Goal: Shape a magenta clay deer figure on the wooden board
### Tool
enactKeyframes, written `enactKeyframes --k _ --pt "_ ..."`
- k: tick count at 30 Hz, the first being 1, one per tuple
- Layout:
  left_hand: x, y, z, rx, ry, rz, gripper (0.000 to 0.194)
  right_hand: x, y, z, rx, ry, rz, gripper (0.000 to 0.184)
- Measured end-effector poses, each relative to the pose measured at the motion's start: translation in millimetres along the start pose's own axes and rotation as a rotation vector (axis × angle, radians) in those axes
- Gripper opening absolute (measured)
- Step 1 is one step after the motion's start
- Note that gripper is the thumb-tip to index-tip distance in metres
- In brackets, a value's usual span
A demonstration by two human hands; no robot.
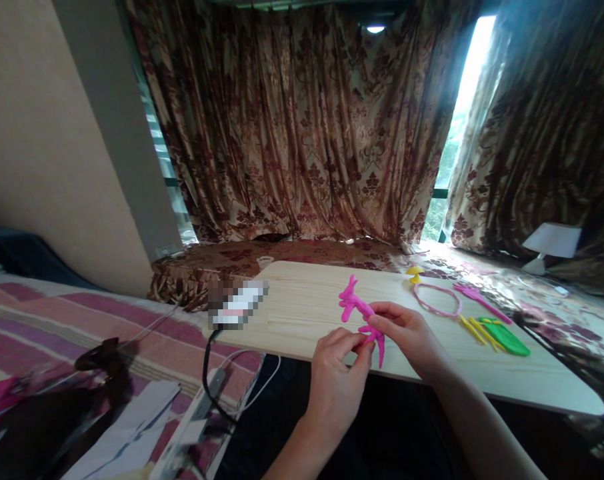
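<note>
A bright pink modelling-clay figure (353, 304) with several limbs is held above the near edge of a pale wooden table (302, 300). My left hand (338, 373) pinches its lower part from below, fingers closed. My right hand (407, 333) grips the figure's middle from the right, fingers curled round it. On the table to the right lie a pink clay ring (438, 299), a small yellow piece (415, 273), a pink strip (479, 300), yellow sticks (478, 331) and a green flat piece (507, 337).
A blurred white object (238, 304) rests at the table's left end, with a black cable (208, 373) hanging down. A striped bed cover (82, 327) lies to the left. Patterned curtains (302, 127) hang behind, and a white lamp (552, 243) stands at the right.
</note>
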State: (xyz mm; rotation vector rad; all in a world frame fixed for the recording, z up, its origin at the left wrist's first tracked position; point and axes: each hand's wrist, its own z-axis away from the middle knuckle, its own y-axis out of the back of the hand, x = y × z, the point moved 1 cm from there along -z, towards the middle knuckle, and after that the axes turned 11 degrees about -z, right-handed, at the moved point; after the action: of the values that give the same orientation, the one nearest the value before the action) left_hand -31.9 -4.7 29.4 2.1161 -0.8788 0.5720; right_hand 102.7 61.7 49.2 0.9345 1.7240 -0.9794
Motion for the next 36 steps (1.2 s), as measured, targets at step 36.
enactKeyframes --k 36 --pt "8.8 0.6 3.1 0.047 -0.139 -0.182 0.009 4.6 0.2 24.8 0.049 0.051 -0.006 0.027"
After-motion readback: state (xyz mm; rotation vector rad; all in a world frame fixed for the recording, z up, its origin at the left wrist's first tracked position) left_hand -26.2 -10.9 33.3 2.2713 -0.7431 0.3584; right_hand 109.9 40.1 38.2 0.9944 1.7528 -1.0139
